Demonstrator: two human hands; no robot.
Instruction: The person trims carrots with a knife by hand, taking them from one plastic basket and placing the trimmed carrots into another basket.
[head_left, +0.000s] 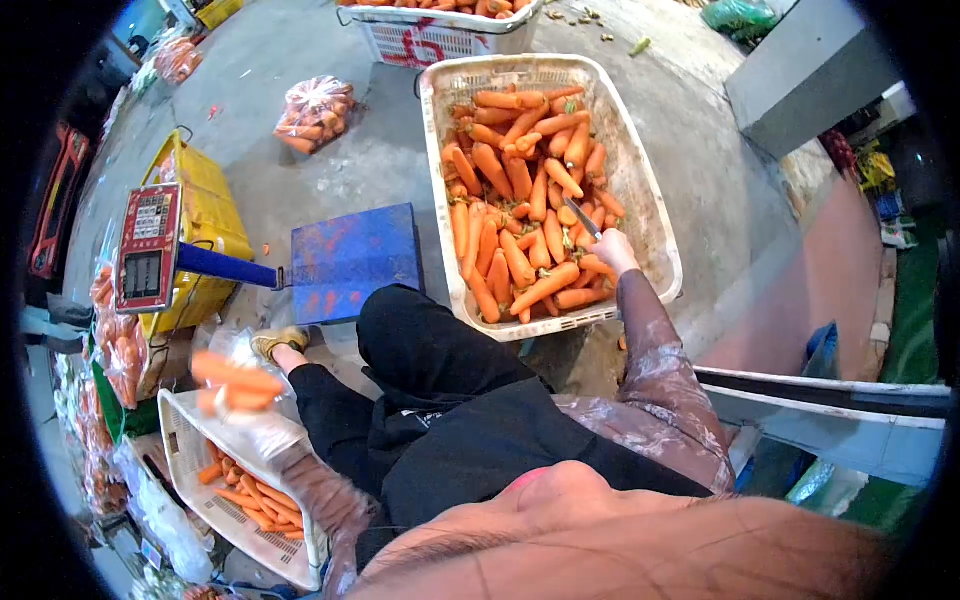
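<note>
My right hand (614, 251) is closed around a knife (583, 218) whose blade lies over the carrots (520, 180) in the large white crate (655, 225). At lower left my left hand (262, 425), smeared by motion, holds a few carrots (235, 374) above the rim of a smaller white crate (178, 440). Inside that smaller crate more loose carrots (262, 502) lie in a heap. My left fingers are partly hidden by the blur and the carrots.
A blue platform scale (355, 258) with a red display (150, 248) stands on the floor near a yellow crate (205, 200). A bag of carrots (315, 113) sits farther off, and another full crate (430, 38) is at the top. A grey pillar (810, 75) rises at the right.
</note>
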